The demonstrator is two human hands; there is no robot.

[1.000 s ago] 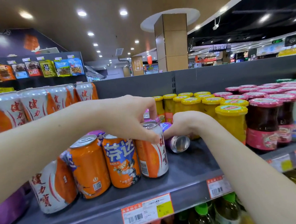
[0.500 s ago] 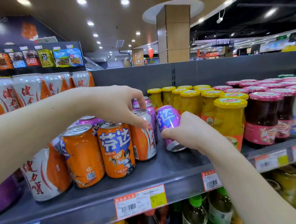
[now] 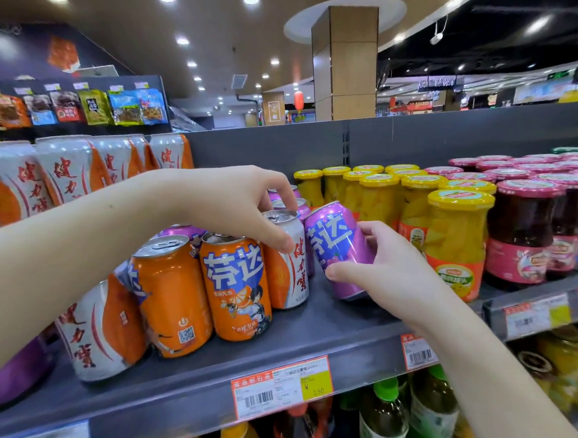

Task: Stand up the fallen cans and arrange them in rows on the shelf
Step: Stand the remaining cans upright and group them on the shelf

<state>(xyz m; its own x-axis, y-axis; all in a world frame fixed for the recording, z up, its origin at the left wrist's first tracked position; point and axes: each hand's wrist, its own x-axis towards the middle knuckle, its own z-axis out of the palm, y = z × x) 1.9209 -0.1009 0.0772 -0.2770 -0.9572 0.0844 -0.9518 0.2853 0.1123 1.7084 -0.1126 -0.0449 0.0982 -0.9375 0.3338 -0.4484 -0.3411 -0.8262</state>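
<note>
The right hand (image 3: 385, 274) grips the tilted purple can (image 3: 337, 249) low on the shelf (image 3: 322, 338); the left hand (image 3: 232, 205) pinches the white-orange can (image 3: 289, 269). Sealed cans seem rigid, slick; hold mid-wall.

cans (image 3: 237, 286) on shelf (image 3: 321, 332) at left, jars (image 3: 458, 239) to their right, bottles (image 3: 387, 416) on the level below
</note>
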